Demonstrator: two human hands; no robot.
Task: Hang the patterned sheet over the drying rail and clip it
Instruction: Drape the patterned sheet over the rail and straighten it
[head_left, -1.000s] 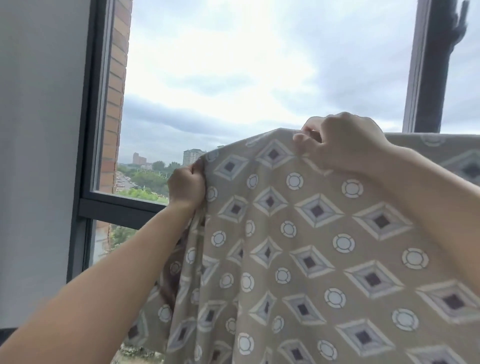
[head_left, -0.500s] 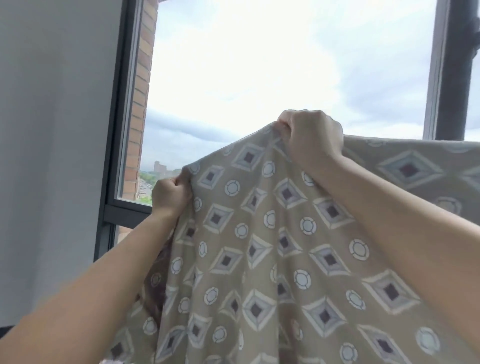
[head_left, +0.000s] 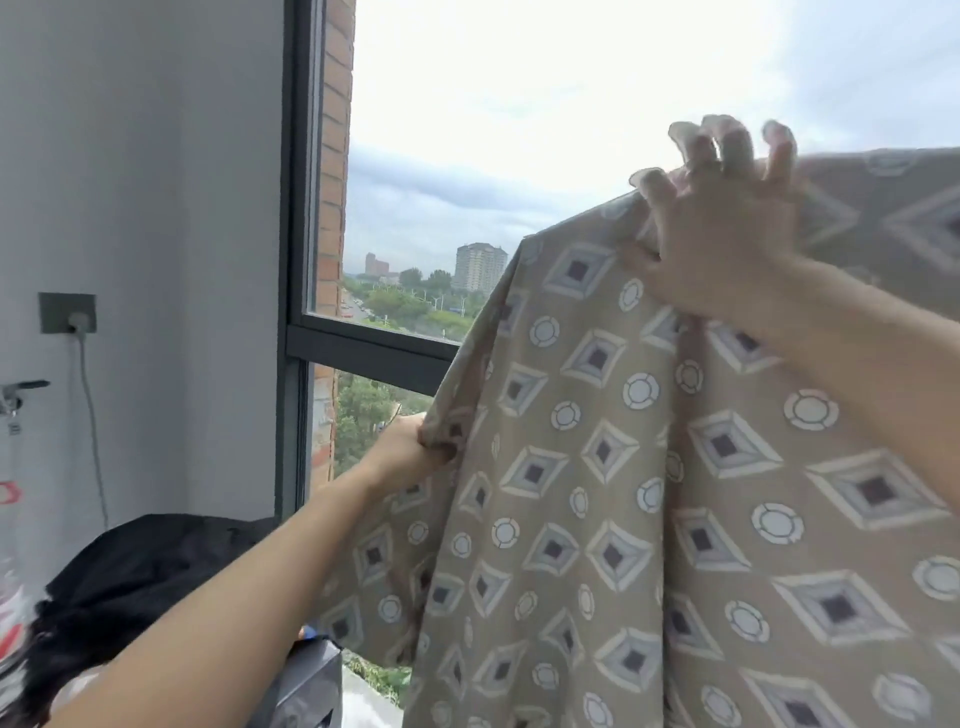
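The patterned sheet (head_left: 597, 467), beige with grey diamonds and white rings, hangs in front of the window and fills the right half of the view. My left hand (head_left: 410, 449) is clenched on its left edge, low down near the window's crossbar. My right hand (head_left: 722, 228) is high up at the sheet's top edge, blurred, its fingers spread and lifted while the thumb side still presses the cloth. The drying rail is hidden behind the sheet. No clip is in view.
A dark window frame (head_left: 296, 260) stands left of the sheet, with a brick pier outside. On the grey wall are a socket with a plug and cable (head_left: 78, 322) and a metal tap (head_left: 15, 395). A black heap (head_left: 145, 577) lies at lower left.
My left hand has slid down the sheet's left edge, still gripping. My right hand moved right and up, and its fingers opened from a closed grip. The view swung left.
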